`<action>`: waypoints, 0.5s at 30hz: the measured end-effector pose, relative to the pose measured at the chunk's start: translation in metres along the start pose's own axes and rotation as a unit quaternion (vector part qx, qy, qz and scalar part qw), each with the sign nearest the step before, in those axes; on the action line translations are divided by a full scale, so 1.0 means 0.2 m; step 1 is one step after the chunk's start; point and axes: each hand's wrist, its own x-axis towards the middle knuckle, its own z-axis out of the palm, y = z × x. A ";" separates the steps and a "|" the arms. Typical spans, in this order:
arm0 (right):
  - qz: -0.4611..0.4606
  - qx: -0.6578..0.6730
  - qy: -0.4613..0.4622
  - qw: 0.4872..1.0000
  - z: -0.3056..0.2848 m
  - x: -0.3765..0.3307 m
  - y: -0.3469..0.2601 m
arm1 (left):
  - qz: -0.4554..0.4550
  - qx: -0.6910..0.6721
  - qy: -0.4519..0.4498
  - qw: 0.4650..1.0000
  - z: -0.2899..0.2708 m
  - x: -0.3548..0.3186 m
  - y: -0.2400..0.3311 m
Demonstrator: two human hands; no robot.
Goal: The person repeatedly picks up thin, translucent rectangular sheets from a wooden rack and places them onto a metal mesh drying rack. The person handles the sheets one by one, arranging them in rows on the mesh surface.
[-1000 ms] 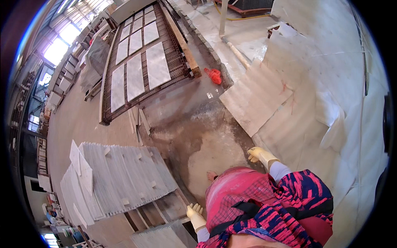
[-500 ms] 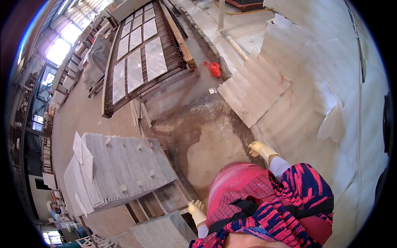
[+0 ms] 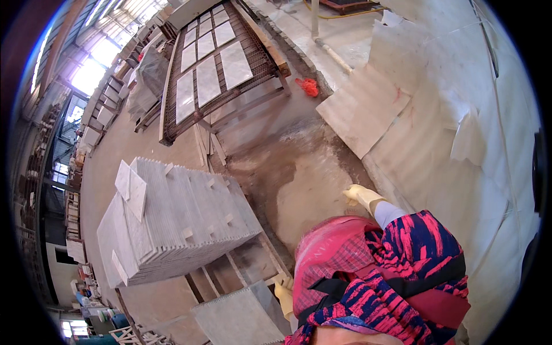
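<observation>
Pale yellow gloves cover both hands, which hang apart on either side of my red apron (image 3: 330, 253). My left hand (image 3: 283, 294) is beside the apron's left edge, its fingers loosely apart and partly hidden, holding nothing that I can see. Closest to it lies a low pile of grey-white stone slabs (image 3: 238, 319). Out to the right, my right hand (image 3: 362, 198) hangs over the floor with loosely bent fingers and nothing in it. Left of me, a large stack of upright stone slabs (image 3: 195, 210) rests on a rack, with small spacer pieces and offcuts on it.
Ahead, a long mesh-topped table (image 3: 259, 63) carries rows of pale slabs (image 3: 236, 64). A red plastic bag (image 3: 308, 87) lies on the wet floor near it. Large sheets (image 3: 365, 109) spread along the right. Timber strips (image 3: 210, 146) lie beyond the stack.
The view has shifted, so the stack and table appear farther right. My left hand has drawn in against the apron; my right hand remains out to the side, its fingers a little more bent.
</observation>
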 end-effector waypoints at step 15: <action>-0.019 -0.202 -0.130 0.971 0.74 -0.46 -0.23 | -0.148 -0.204 0.025 0.967 -0.62 -0.36 -0.63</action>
